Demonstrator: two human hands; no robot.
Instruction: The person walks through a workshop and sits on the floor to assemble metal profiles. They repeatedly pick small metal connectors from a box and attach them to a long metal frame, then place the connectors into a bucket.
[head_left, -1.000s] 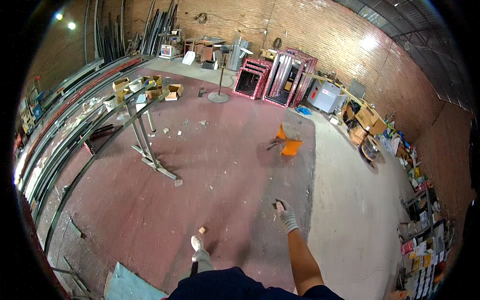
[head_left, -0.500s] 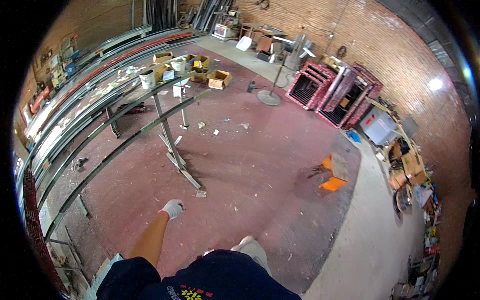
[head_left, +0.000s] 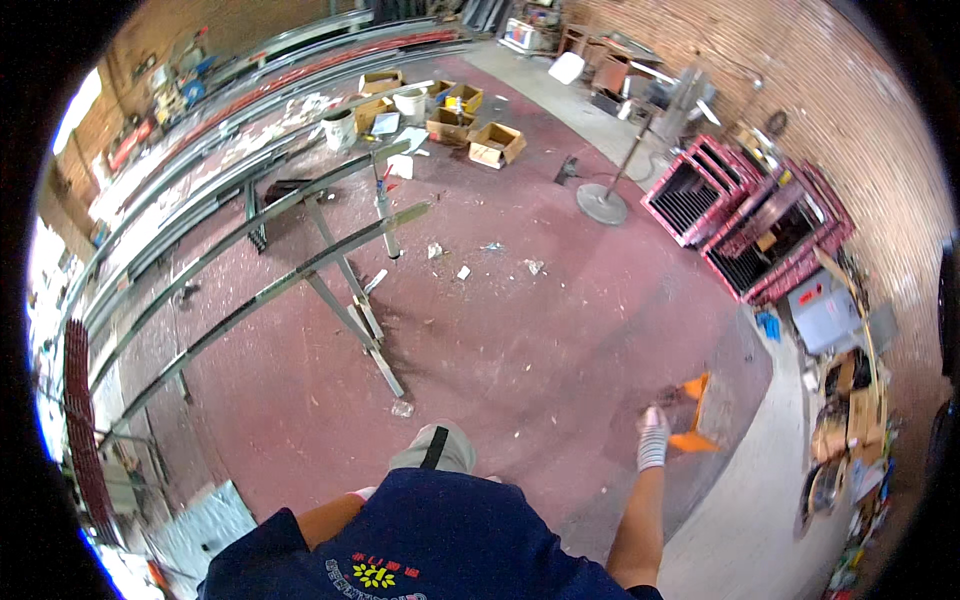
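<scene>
My right hand [head_left: 653,440], in a pale glove with grey stripes, hangs at the lower right with its arm stretched forward. In the picture it overlaps the left side of an orange stool-like stand [head_left: 697,415] on the floor; whether they touch I cannot tell. No object shows in that hand, and its fingers are blurred. Of my left hand [head_left: 366,492] only a sliver of pale glove appears beside my dark shirt, so its fingers are hidden. A steel rack [head_left: 350,300] with long metal bars stands ahead on the left.
Cardboard boxes [head_left: 497,146] and a white bucket [head_left: 339,130] are beyond the rack. A round-based metal stand [head_left: 601,204] stands near the pink-wrapped frames [head_left: 700,190]. Scraps [head_left: 463,272] lie on the red floor [head_left: 520,340]. Clutter [head_left: 828,460] lines the right wall.
The view has turned left and moved, so the rack and frames sit further right. My right hand has come into view; my left hand has swung back, mostly behind my body.
</scene>
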